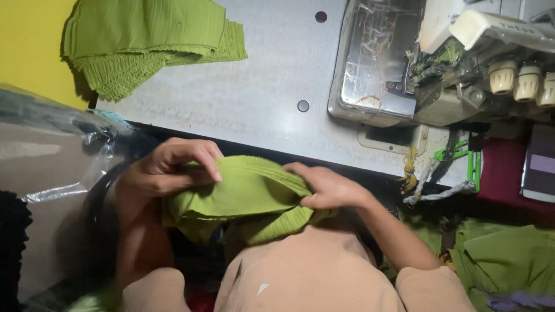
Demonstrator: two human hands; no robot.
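— Green ribbed fabric is what both hands are working on in the head view, isn't it?

— Yes. The left hand is pinching the folded green piece at its left end, fingers curled over the top edge, and the right hand is closing on its right end, thumb tucked under. Both are gripping the cloth, holding it over the lap, just near of the grey table edge.

— Which step is that, in your judgement?

— It looks like the piece is being gathered and lined up edge to edge before stitching. A next move would call for keeping the layers even and carrying them far and right toward the sewing machine.

— How is the piece looking?

— Soft, doubled over, with a stretchy ribbed band hanging on its near side and a smoother panel on top. It is sagging between the hands.

— Anything else around?

— A stack of similar green pieces is lying on the far left of the table, clear plastic wrap is sitting at the left, and more green cloth is lying at the near right.
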